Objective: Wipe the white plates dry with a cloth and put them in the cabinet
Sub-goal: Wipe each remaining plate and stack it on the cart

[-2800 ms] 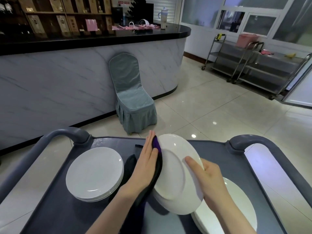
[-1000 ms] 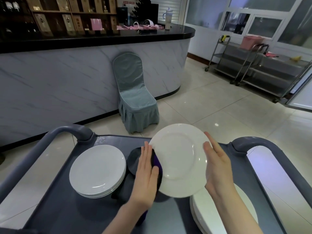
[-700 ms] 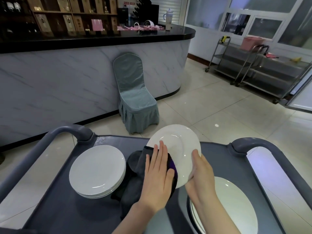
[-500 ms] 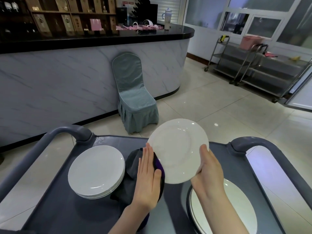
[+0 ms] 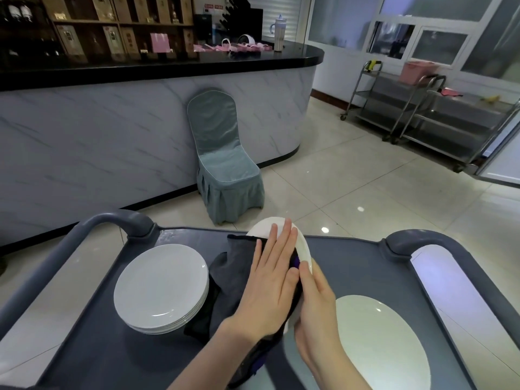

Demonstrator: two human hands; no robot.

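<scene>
Wiping is underway: right of the plate stack [image 5: 161, 285] at lower left, the left grip [image 5: 267, 288], fingers flat, presses the dark cloth [image 5: 239, 266] onto the white plate [image 5: 305, 249], clamped on edge mid-frame by the right grip [image 5: 318, 313]. Next, probably, stacking it.

Cart tray [image 5: 351, 266] bare far right; plate stack [image 5: 161, 285] blocks left, second stack [image 5: 380, 347] fills near right.

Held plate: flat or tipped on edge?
Tipped on edge; held plate shows only a narrow sliver between left hand and right hand.
</scene>
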